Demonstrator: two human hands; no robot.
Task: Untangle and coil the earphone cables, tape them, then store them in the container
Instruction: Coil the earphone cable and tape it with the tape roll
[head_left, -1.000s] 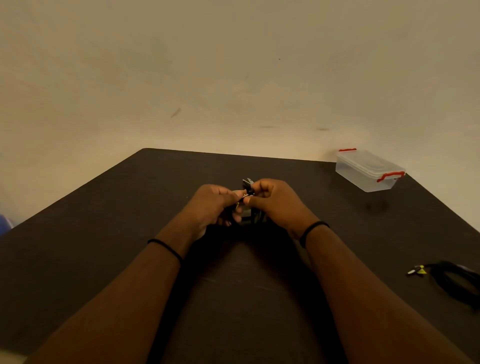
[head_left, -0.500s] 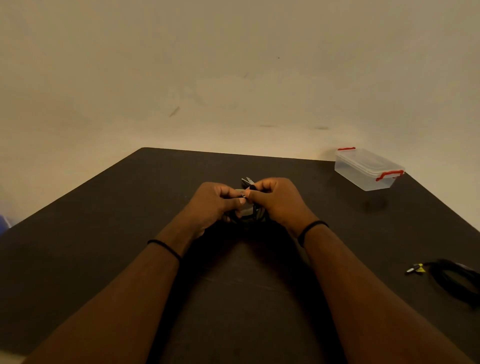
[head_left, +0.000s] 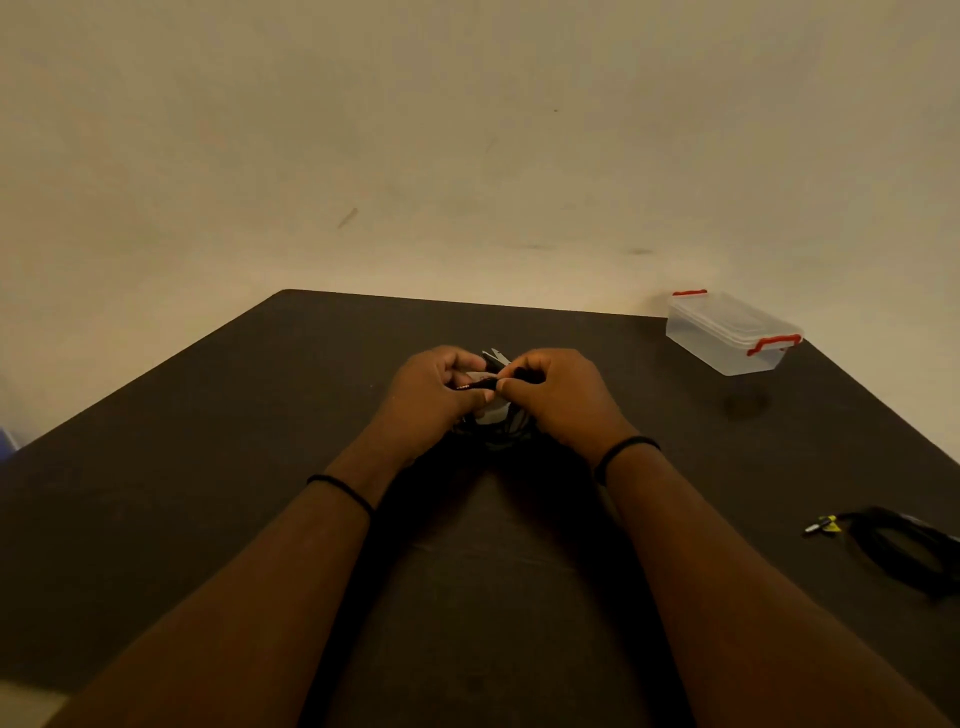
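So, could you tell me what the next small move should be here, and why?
Probably keep working the cable loose: both the left hand and right hand pinch it, still bunched, and the container sits lidded at the table's far corner.

Your left hand (head_left: 434, 392) and right hand (head_left: 558, 397) cover most of earphone cable bundle (head_left: 496, 423); dark strands blur into dark table (head_left: 208, 467). Pale piece between your fingers too small to identify. Second coiled cable (head_left: 904, 551) cut off by right edge. Blue object (head_left: 6, 441) clipped at left edge, unidentifiable.
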